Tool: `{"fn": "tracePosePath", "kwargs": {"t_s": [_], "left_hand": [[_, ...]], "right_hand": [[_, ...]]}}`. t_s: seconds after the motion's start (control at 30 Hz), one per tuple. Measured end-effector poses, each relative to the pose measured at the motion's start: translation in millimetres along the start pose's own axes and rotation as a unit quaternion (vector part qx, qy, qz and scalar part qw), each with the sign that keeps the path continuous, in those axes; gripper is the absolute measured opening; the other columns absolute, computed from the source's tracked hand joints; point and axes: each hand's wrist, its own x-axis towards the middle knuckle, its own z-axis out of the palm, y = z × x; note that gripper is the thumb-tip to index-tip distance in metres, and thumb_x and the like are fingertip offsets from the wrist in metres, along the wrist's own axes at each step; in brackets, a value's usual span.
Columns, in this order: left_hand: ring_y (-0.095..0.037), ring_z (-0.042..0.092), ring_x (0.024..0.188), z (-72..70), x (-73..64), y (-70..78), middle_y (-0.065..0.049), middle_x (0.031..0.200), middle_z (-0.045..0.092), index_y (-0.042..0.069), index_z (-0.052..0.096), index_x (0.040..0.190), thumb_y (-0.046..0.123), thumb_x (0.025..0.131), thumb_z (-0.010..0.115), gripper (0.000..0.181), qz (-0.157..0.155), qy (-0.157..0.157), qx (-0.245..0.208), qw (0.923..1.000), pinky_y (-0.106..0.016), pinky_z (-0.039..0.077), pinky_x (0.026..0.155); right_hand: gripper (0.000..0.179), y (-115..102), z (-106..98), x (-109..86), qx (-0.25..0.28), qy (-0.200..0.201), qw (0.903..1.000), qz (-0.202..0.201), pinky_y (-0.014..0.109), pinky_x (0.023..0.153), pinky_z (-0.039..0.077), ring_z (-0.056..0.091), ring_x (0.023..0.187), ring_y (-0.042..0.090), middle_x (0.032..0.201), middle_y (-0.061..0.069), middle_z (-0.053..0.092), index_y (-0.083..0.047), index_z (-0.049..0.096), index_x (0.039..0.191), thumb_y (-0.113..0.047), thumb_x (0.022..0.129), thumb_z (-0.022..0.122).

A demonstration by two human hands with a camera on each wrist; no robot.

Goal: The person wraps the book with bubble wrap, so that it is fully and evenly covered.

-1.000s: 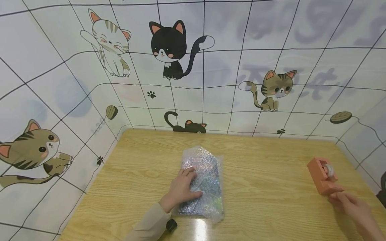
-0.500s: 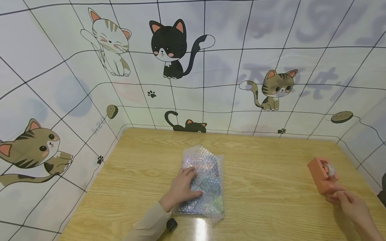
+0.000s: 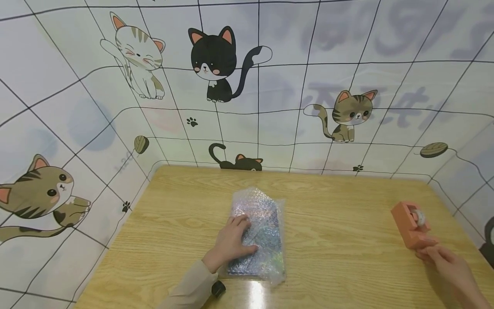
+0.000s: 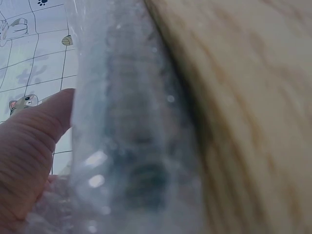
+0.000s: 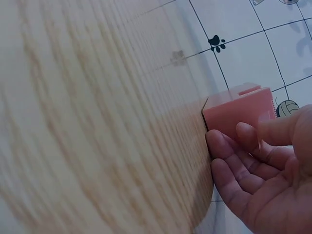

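Note:
A flat, dark blue and green item inside a clear bubble wrap pouch (image 3: 266, 227) lies at the middle of the table. My left hand (image 3: 229, 244) rests on its left part, fingers spread and thumb out over the top. The left wrist view shows the thumb (image 4: 36, 131) close beside the pouch's blurred edge (image 4: 131, 117). Far right stands an orange tape dispenser (image 3: 407, 227) with a roll of clear tape (image 3: 418, 218). At its near end, my right hand (image 3: 449, 264) pinches the tape's free end between thumb and fingers; the tape itself barely shows.
The wooden table (image 3: 339, 240) meets a cat-printed cloth wall (image 3: 281, 94) at the back and sides. A small black object (image 3: 218, 289) sits by the left sleeve. Something dark (image 3: 489, 244) shows at the right edge.
The head view has shifted very slightly. Both hands, the wrapped item and the tape dispenser stay practically where they were.

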Motion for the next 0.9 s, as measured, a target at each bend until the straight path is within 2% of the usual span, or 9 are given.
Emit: {"fn": "tracePosePath", "kwargs": {"t_s": [0.07,0.13,0.17,0.2,0.23,0.4,0.47,0.57,0.9], "left_hand": [[-0.030,0.048,0.112,0.2,-0.4,-0.4,-0.015,0.131,0.051,0.005,0.061,0.110,0.040,0.069,0.078,0.057,-0.001,0.000,0.002,1.0000,-0.040,0.051,0.079],[-0.029,0.048,0.113,0.4,-0.8,-0.6,-0.014,0.131,0.051,0.005,0.061,0.110,0.041,0.069,0.077,0.057,-0.001,0.000,0.003,1.0000,-0.040,0.051,0.080],[-0.029,0.048,0.113,0.5,-0.9,-0.7,-0.014,0.131,0.051,0.005,0.061,0.110,0.041,0.069,0.077,0.057,-0.001,0.001,0.003,1.0000,-0.040,0.051,0.080],[-0.029,0.048,0.113,0.6,-0.9,-0.9,-0.014,0.131,0.051,0.005,0.061,0.110,0.041,0.069,0.078,0.057,0.000,0.001,0.004,1.0000,-0.040,0.051,0.080],[-0.029,0.048,0.113,0.7,-1.0,-1.1,-0.014,0.131,0.051,0.005,0.061,0.110,0.041,0.069,0.078,0.057,0.000,0.002,0.003,1.0000,-0.040,0.051,0.080],[-0.029,0.048,0.112,1.2,-1.1,-2.1,-0.014,0.131,0.050,0.005,0.061,0.110,0.041,0.069,0.077,0.057,0.001,0.004,0.004,1.0000,-0.040,0.051,0.079],[-0.029,0.048,0.112,1.4,-1.3,-2.5,-0.014,0.131,0.051,0.005,0.061,0.111,0.041,0.069,0.077,0.057,0.001,0.004,0.004,1.0000,-0.040,0.051,0.080],[-0.029,0.048,0.112,1.8,-1.8,-3.0,-0.014,0.131,0.051,0.005,0.061,0.111,0.041,0.069,0.078,0.058,0.001,0.003,0.003,1.0000,-0.040,0.051,0.080],[-0.030,0.047,0.114,0.6,-2.0,-2.2,-0.015,0.132,0.051,0.005,0.061,0.112,0.042,0.070,0.077,0.058,-0.001,-0.001,0.005,1.0000,-0.041,0.050,0.083]], "right_hand": [[0.064,-1.3,-1.3,-1.0,0.024,-0.020,0.9995,0.001,0.012,0.056,0.041,0.044,0.071,-0.021,0.085,-0.017,0.066,0.017,0.051,0.118,-0.041,0.100,0.032],[0.066,-1.7,-2.1,-1.2,0.035,-0.030,0.9989,0.005,0.013,0.057,0.041,0.046,0.071,-0.020,0.085,-0.020,0.065,0.018,0.049,0.119,-0.043,0.100,0.031],[0.066,-2.0,-2.3,-1.2,0.041,-0.033,0.9986,0.012,0.013,0.057,0.040,0.046,0.072,-0.019,0.085,-0.021,0.064,0.017,0.050,0.118,-0.044,0.100,0.031],[0.065,-3.4,-2.5,-1.5,0.053,-0.032,0.9978,0.022,0.016,0.067,0.045,0.046,0.071,-0.020,0.084,-0.021,0.064,0.015,0.052,0.117,-0.044,0.099,0.031],[0.064,-5.3,-2.6,-2.3,0.063,-0.029,0.9971,0.031,0.022,0.077,0.046,0.045,0.070,-0.020,0.083,-0.023,0.063,0.012,0.054,0.115,-0.045,0.099,0.032],[0.042,-19.1,0.9,-8.6,0.107,0.038,0.9927,0.041,0.024,0.075,0.048,0.053,0.065,-0.013,0.072,-0.028,0.058,-0.004,0.060,0.095,-0.039,0.099,0.036],[0.035,-25.7,2.1,-11.4,0.109,0.064,0.9915,0.031,0.018,0.054,0.044,0.056,0.063,-0.009,0.070,-0.029,0.056,-0.011,0.060,0.090,-0.036,0.099,0.037],[0.030,-36.7,1.5,-15.7,0.112,0.086,0.9898,0.019,0.023,0.051,0.047,0.054,0.061,-0.008,0.068,-0.029,0.055,-0.019,0.060,0.084,-0.035,0.099,0.040],[0.026,-72.1,1.5,-20.7,0.131,0.079,0.9882,0.006,0.017,0.054,0.045,0.054,0.063,-0.008,0.072,-0.031,0.054,-0.029,0.067,0.075,-0.034,0.095,0.051]]}}
